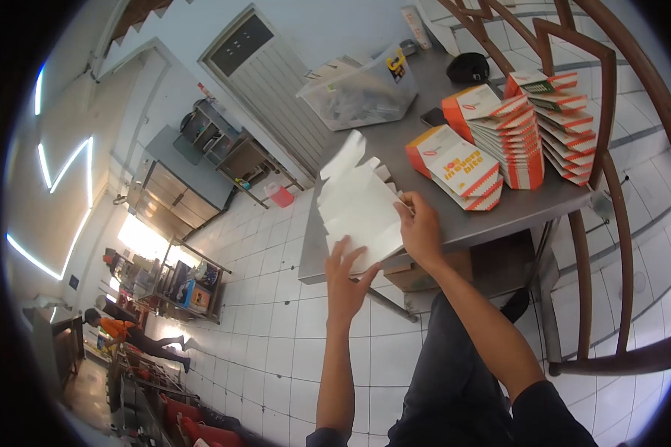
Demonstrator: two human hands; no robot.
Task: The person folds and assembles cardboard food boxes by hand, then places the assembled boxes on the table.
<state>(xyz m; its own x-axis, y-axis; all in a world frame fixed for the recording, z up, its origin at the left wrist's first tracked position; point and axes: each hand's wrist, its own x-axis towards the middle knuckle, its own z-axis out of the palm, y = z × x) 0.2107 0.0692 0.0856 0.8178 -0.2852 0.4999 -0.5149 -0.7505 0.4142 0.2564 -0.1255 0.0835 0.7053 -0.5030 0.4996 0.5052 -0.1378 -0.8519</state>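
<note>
White flat food cartons (361,201) with cut flaps lie in a loose stack at the table's near left corner, plain side up. My left hand (345,281) rests on the lower edge of the top carton, its fingers spread. At the right edge of the same carton, my right hand (419,229) is closed, with thumb and fingers pinching the card. To the right stand nested stacks of folded orange-and-white food cartons: a short stack (458,167), a taller one (507,134) behind it, and another (563,127) at the far right.
The metal table (455,223) also bears a clear plastic bin (358,100), a dark phone-like object (434,117) and a black cap-like item (467,68). A brown chair (622,246) stands close on the right. A person in orange (119,328) is far left.
</note>
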